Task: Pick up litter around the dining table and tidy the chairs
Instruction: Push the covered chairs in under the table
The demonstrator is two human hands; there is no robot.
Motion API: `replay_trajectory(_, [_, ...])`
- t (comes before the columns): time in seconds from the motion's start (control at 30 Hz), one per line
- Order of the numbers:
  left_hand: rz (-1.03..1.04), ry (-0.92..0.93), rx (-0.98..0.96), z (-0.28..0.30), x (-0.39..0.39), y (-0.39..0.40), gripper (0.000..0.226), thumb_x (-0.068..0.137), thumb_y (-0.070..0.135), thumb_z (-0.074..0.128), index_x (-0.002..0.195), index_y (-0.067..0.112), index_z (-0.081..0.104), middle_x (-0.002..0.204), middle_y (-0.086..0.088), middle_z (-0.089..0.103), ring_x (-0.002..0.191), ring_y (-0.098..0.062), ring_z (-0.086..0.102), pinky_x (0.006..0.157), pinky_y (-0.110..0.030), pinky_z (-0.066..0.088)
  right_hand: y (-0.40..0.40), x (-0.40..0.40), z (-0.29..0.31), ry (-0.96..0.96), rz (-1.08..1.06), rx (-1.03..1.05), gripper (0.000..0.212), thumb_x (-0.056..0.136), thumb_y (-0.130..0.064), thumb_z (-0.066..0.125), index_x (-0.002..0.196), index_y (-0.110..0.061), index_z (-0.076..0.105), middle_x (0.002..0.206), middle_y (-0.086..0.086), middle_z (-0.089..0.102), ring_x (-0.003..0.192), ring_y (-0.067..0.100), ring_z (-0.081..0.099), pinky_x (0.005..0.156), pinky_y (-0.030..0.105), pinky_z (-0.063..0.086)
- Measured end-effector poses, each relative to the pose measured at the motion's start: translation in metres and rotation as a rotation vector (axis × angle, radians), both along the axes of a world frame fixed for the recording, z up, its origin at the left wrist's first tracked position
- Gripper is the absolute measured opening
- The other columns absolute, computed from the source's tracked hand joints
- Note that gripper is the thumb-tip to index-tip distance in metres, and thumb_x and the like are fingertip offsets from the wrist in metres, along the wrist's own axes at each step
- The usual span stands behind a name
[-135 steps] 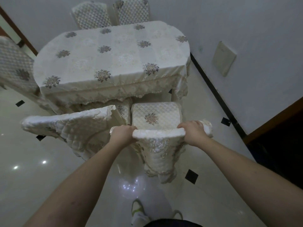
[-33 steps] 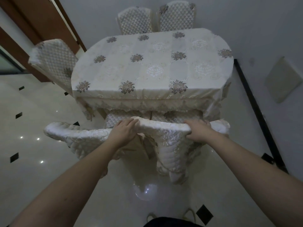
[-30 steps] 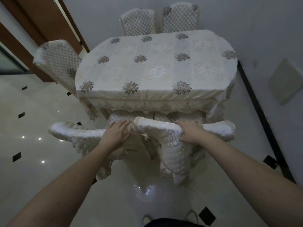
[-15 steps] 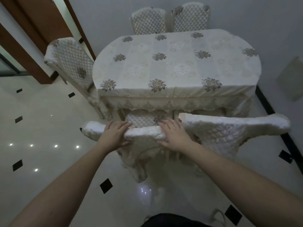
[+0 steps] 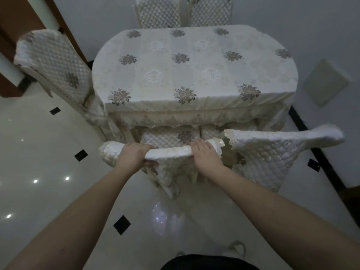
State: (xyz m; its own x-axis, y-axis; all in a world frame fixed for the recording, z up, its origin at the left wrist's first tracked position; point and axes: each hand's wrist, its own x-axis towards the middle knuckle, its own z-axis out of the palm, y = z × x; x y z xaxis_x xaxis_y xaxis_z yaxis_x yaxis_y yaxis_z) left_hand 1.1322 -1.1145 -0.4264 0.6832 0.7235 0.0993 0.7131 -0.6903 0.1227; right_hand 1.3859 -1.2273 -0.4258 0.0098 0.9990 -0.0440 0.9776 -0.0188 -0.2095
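Head view: at far left a brown wooden door frame [image 5: 11,61] meets the glossy pale floor [image 5: 35,152], which carries small black diamond insets and bright light reflections. A quilted cream chair [image 5: 56,63] stands at the worktop's left end, tilted in this wide view. The left hand [image 5: 134,156] has its grip clamped on the top rail of the near chair [image 5: 169,152], fingers over the top and thumb under. That chair's quilted seat [image 5: 171,136] sits partly beneath the fringe of the cloth. The worktop [image 5: 194,69] is oval under a cream cloth with grey flower motifs. Two more chair backs [image 5: 183,12] stand at its far side against the grey wall. The right hand [image 5: 206,154] lies over the same rail, fingers curled round it. Just beside, a second near chair [image 5: 276,149] stands close to the worktop. A pale panel [image 5: 327,82] is fixed on the right wall above a black skirting line [image 5: 315,152].
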Motion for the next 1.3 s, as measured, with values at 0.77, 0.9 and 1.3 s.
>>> replay_trajectory(0.77, [0.065, 0.032, -0.045, 0.000, 0.009, 0.027, 0.056, 0.063, 0.068, 0.072, 0.105, 0.032, 0.065, 0.091, 0.006, 0.067, 0.088, -0.022, 0.063, 0.078, -0.037, 0.045, 0.025, 0.005, 0.003, -0.014, -0.030, -0.009, 0.058, 0.087, -0.004, 0.037, 0.144, -0.006, 0.025, 0.148, 0.018, 0.029, 0.141, 0.031, 0.020, 0.117, 0.038, 0.009])
replay_trajectory(0.9, [0.073, 0.048, -0.074, 0.003, 0.010, 0.026, 0.057, 0.065, 0.069, 0.069, 0.109, 0.033, 0.063, 0.097, 0.008, 0.066, 0.092, -0.020, 0.062, 0.081, -0.036, 0.043, 0.025, 0.005, 0.005, -0.005, -0.018, -0.031, 0.063, 0.084, 0.000, 0.039, 0.145, -0.006, 0.023, 0.149, 0.018, 0.027, 0.142, 0.032, 0.017, 0.117, 0.038, 0.009])
replay_trajectory(1.3, [-0.002, 0.345, -0.267, 0.045, 0.065, -0.011, 0.098, 0.068, 0.087, 0.039, 0.149, 0.037, 0.019, 0.152, 0.003, 0.033, 0.137, -0.022, 0.034, 0.111, -0.046, 0.026, -0.020, 0.145, 0.030, -0.203, -0.148, -0.164, 0.100, 0.077, -0.047, 0.071, 0.150, -0.021, 0.009, 0.158, 0.005, 0.015, 0.146, 0.023, 0.007, 0.117, 0.043, 0.002])
